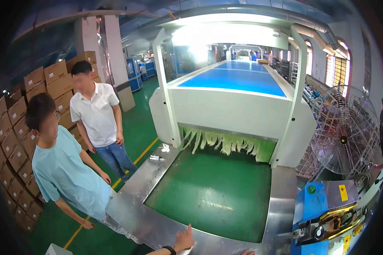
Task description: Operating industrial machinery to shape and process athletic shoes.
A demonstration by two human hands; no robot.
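Note:
My left hand [184, 241], with a dark band at its wrist, is at the near steel edge of a conveyor. Its index finger stretches toward the green belt [212, 187], and the other fingers look bent. I see nothing held in it. Of my right hand [247, 252] only a sliver shows at the lower rim, by the same steel frame [170, 227]; its fingers are mostly cut off. The bare part of the belt runs under a fringe of pale green strips [225, 142] hanging in the mouth of a white tunnel machine [225, 112].
On the frame's left side lie a crumpled white scrap [165, 148] and a small slim tube-like item [157, 158]. Two people [72, 170] stand left, before stacked cartons [17, 148]. At right are a large wire-caged fan [344, 131] and a blue machine [312, 202] with a green knob.

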